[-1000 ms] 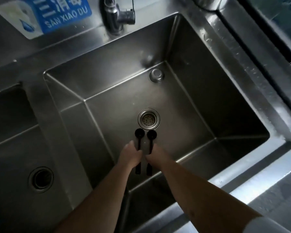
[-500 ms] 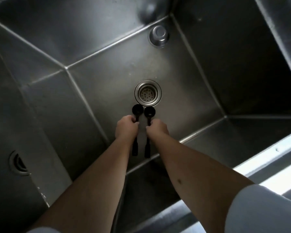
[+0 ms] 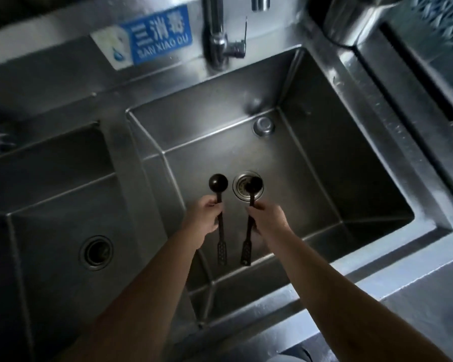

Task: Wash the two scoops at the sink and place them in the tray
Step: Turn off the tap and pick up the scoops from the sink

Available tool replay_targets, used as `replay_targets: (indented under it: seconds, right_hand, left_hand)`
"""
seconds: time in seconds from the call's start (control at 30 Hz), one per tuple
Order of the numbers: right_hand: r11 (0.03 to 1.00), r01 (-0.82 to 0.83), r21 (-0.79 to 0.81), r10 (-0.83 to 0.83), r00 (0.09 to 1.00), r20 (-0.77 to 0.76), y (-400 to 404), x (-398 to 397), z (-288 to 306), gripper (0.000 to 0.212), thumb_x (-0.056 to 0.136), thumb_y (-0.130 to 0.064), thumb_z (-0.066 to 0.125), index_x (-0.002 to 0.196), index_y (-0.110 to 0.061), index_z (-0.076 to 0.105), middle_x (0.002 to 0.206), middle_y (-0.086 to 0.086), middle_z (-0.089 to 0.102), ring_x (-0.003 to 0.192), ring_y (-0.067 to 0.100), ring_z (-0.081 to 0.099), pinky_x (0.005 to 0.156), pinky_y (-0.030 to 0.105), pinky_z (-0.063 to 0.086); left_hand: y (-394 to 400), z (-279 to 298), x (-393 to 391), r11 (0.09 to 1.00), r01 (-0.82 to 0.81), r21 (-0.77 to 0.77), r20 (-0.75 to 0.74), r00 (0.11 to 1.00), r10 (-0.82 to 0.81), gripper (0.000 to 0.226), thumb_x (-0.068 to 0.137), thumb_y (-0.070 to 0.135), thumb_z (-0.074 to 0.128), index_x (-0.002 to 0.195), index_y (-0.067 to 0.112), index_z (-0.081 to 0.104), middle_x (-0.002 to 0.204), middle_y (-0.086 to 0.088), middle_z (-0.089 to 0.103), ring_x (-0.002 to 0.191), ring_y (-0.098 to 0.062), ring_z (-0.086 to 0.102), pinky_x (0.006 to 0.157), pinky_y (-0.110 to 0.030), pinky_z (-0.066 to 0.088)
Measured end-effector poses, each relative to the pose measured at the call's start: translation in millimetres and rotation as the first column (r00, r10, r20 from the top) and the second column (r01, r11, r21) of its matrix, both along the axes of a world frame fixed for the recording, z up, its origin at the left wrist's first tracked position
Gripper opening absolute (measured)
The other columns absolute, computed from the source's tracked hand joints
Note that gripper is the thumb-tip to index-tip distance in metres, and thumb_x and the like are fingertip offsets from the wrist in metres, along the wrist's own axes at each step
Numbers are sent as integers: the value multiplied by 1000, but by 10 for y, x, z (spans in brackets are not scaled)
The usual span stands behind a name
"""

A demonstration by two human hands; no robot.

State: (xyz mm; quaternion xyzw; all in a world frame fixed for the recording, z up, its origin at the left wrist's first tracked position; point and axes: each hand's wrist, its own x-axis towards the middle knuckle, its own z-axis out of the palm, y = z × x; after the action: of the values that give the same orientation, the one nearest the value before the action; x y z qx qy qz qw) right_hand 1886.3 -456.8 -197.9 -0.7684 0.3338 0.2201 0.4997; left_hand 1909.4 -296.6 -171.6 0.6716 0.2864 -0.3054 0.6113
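Two black long-handled scoops are held above the right sink basin (image 3: 324, 178). My left hand (image 3: 204, 218) grips the handle of the left scoop (image 3: 218, 182), whose round bowl points away from me. My right hand (image 3: 267, 218) grips the handle of the right scoop (image 3: 254, 184), whose bowl hangs over the round drain (image 3: 239, 188). The flat perforated handle ends stick out below both hands. The two scoops are parallel and a little apart. No water runs from the tap (image 3: 217, 35).
A second basin (image 3: 50, 205) with its own drain lies to the left. A blue sign (image 3: 160, 35) is on the back ledge. A steel pot (image 3: 351, 19) and a blue-patterned rack (image 3: 445, 35) stand at the far right. A small steel plug (image 3: 264, 125) sits at the basin's back.
Both hands have lifted the scoops off the basin floor and moved them slightly apart. The camera has pulled back, so the tap and sign show again.
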Motion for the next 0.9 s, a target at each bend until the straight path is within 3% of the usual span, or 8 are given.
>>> replay_targets:
  seconds: [0.1,0.23,0.37,0.53,0.67,0.8,0.9]
  right_hand:
    - [976,103,194,-111,993,30,32,-187,412,17,82,-22,66,68,-28,72,57,3,65,53,21,69,39,22,43]
    - [894,164,417,-206,977,57,130,-389,794,9,82,-12,67,75,-13,73,48,0,57,44,20,63,38,24,44]
    - [818,190,543,-251,967,40,237,-491,928,16,80,-9,62,84,-9,77,51,4,53,42,18,51,42,25,39]
    - [763,213,610,-297,954,37,370,-623,962,15,81,-7,62,86,-6,76,53,5,54,43,18,51,41,25,38]
    - [762,193,619,-291,955,61,469,-801,1040,22,67,-20,73,84,-6,77,55,4,56,47,17,53,49,30,37]
    - [796,130,591,-264,954,145,535,-1093,1177,20,72,-22,71,87,-10,78,59,2,55,53,14,50,51,27,36]
    - [794,90,601,-287,927,241,570,-1380,1322,17,84,-12,68,88,3,73,59,5,49,52,15,43,48,25,32]
  left_hand:
    - [159,424,-173,998,5,60,100,995,-11,10,90,17,60,82,17,66,78,-6,68,57,-15,50,49,-22,33]
    - [252,803,-370,997,-78,-20,199,977,81,13,92,10,57,84,12,68,70,-2,72,62,-15,59,55,-27,42]
    - [273,966,-529,931,-293,-218,90,944,319,13,94,0,49,94,-1,62,70,-10,59,57,-18,50,52,-28,42]
    - [335,1084,-742,913,-304,-271,53,943,330,12,94,-3,45,97,-1,57,69,-10,55,54,-17,44,48,-27,33]
    - [453,1145,-926,910,-285,-302,29,951,308,15,93,-2,50,106,-7,55,72,-15,49,54,-18,50,44,-25,41]
    - [574,1214,-1130,982,-122,-147,74,988,134,16,88,11,63,102,4,65,75,-10,65,63,-17,62,56,-30,50]
    - [618,1291,-1287,995,-58,-87,153,986,71,7,83,12,70,90,12,70,62,-1,67,56,-14,59,56,-28,45]
